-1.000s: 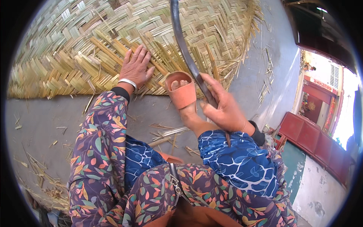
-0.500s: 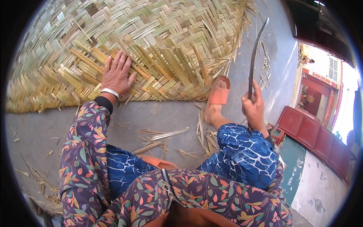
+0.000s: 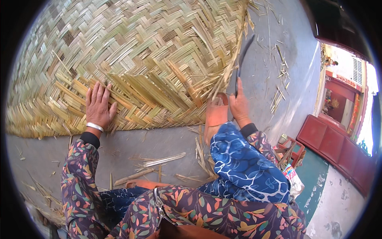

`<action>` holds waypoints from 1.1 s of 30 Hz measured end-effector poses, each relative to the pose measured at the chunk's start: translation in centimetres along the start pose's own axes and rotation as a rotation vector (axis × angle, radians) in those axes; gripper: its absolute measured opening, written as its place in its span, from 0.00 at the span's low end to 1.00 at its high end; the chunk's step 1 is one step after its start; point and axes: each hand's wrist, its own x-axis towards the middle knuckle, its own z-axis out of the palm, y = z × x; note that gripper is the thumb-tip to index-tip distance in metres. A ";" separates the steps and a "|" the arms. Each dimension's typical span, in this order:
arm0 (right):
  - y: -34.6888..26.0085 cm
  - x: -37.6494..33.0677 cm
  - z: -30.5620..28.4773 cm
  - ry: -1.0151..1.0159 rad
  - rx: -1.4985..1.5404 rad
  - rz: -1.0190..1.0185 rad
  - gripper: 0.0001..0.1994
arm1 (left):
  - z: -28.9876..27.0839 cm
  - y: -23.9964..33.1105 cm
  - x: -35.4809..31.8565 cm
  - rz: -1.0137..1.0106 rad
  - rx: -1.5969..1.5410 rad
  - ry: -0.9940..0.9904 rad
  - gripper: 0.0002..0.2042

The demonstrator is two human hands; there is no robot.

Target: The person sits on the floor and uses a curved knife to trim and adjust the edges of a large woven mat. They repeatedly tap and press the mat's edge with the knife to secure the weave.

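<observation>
A large woven mat (image 3: 139, 44) of flat split strips, pale green to straw-yellow, spreads over the floor in front of me. Palm down, my left hand (image 3: 98, 106) rests on it near its close edge, fingers stretched out over loose strip ends (image 3: 139, 89). At the mat's right edge my right hand (image 3: 240, 105) is wrapped round a long dark curved knife (image 3: 242, 55), its index finger laid along it and its tip pointing away from me. The blade runs beside the frayed strips; whether it touches them I cannot tell. My fist hides the handle.
My foot in an orange sandal (image 3: 217, 115) is at the mat's close right corner, next to the knife hand. Cut strips (image 3: 164, 159) lie on the grey floor before me, and more scraps (image 3: 281, 75) lie to the right. A red padded bench (image 3: 330, 153) stands at the right.
My right hand has swung the knife leftward, from over the floor to the mat's right edge. My left hand stays flat on the mat; the whole view has shifted a little.
</observation>
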 end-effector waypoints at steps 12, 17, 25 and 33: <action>-0.1 5.8 2.6 -0.288 -0.337 -0.201 0.43 | 0.0 0.1 -0.1 -0.009 0.031 -0.038 0.34; 1.4 6.0 2.9 -0.268 -0.220 -0.278 0.44 | -1.8 1.3 0.4 -0.047 0.105 -0.086 0.33; 3.3 5.5 2.0 -0.229 0.294 -0.249 0.40 | -11.3 5.4 1.5 -0.168 0.075 0.217 0.09; 3.2 8.5 -0.4 -0.019 0.424 -0.554 0.38 | -10.9 16.2 20.4 -0.187 -0.432 -0.358 0.14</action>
